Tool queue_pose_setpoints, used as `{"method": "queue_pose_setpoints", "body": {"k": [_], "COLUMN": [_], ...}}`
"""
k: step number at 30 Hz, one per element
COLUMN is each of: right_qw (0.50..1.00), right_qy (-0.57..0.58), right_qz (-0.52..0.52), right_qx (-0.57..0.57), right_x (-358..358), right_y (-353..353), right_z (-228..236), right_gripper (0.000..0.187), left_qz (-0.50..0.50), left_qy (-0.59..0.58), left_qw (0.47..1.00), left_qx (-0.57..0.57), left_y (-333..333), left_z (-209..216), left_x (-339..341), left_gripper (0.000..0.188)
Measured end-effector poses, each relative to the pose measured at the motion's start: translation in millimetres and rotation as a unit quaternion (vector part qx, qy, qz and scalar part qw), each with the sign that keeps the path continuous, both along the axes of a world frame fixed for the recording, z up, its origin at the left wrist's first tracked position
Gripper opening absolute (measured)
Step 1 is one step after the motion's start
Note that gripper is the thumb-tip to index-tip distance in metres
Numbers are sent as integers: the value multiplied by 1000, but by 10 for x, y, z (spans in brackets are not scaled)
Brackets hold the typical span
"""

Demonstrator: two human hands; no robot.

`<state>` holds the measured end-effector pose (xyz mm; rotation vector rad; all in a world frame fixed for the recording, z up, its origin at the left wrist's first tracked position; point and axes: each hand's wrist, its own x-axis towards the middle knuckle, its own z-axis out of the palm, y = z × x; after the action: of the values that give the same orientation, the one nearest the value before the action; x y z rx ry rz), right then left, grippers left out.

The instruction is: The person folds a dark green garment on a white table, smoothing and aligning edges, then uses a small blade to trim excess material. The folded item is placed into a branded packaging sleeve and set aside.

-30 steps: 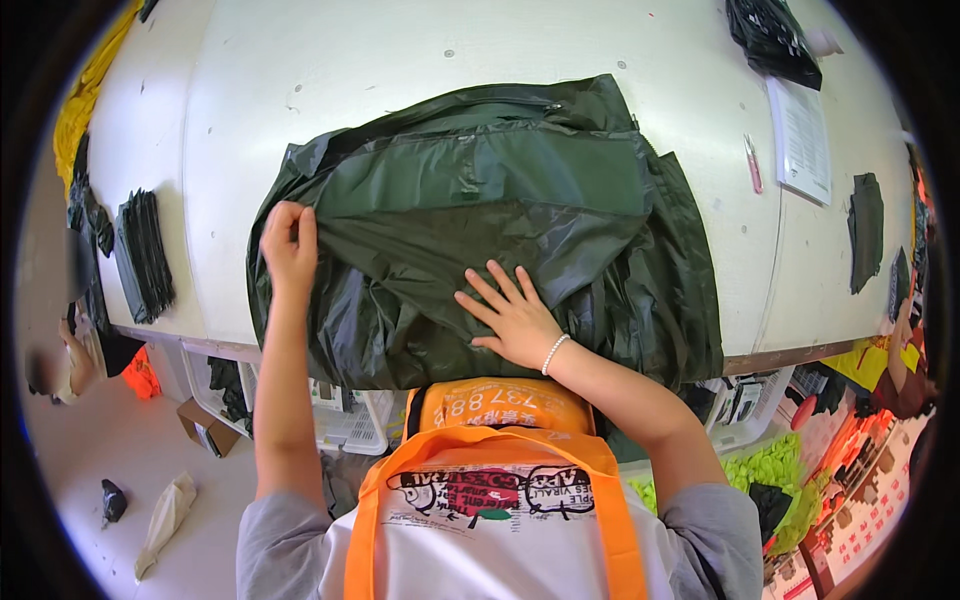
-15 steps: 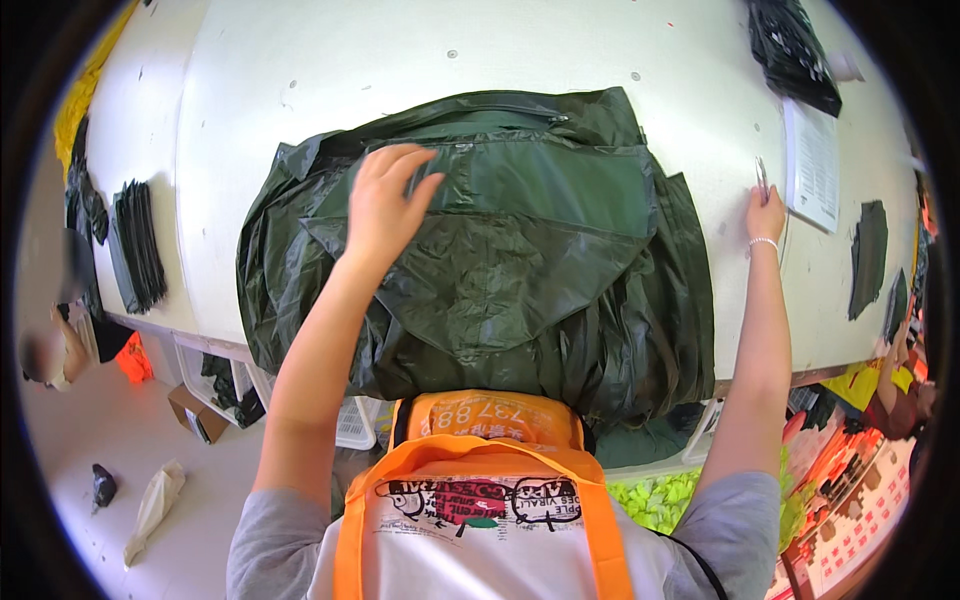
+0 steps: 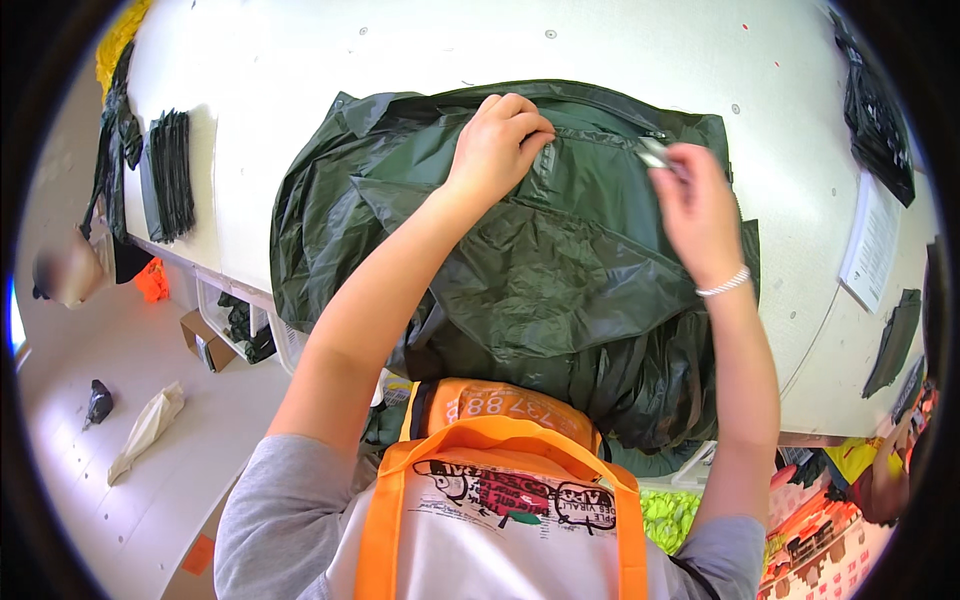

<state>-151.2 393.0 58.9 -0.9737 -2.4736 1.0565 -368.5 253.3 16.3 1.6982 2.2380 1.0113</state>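
Note:
A shiny dark green waterproof jacket (image 3: 560, 290) lies spread in front of me, its near part hanging over the table's edge. My left hand (image 3: 500, 145) pinches the fabric near the jacket's far edge, beside a narrow, paler strip. Over the right part of the jacket is my right hand (image 3: 695, 205), closed on small silver thread snips (image 3: 655, 155). Motion blurs the snips, and whether their tips touch the cloth cannot be made out.
White table (image 3: 450, 50) under the jacket. At left stands a stack of folded dark cloth (image 3: 170, 175). To the right lie a black plastic bundle (image 3: 875, 125), printed papers (image 3: 868, 245) and a dark folded piece (image 3: 892, 342). A white crate (image 3: 225, 310) sits below the table.
My right hand has come from the table at right to above the jacket, bringing the snips. My left hand has closed on the fabric. The view has shifted.

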Motion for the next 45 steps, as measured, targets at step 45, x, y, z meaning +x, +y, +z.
{"method": "queue_pose_setpoints", "body": {"k": [45], "right_qw": [985], "right_qy": [-12], "right_qz": [158], "right_qx": [60], "right_x": [-746], "right_y": [-69], "right_z": [-213], "right_gripper": [18], "left_qz": [17], "left_qy": [-231], "left_qw": [973], "left_qx": [4], "left_y": [29], "left_z": [-115], "left_x": [-132], "left_gripper": [7]}}
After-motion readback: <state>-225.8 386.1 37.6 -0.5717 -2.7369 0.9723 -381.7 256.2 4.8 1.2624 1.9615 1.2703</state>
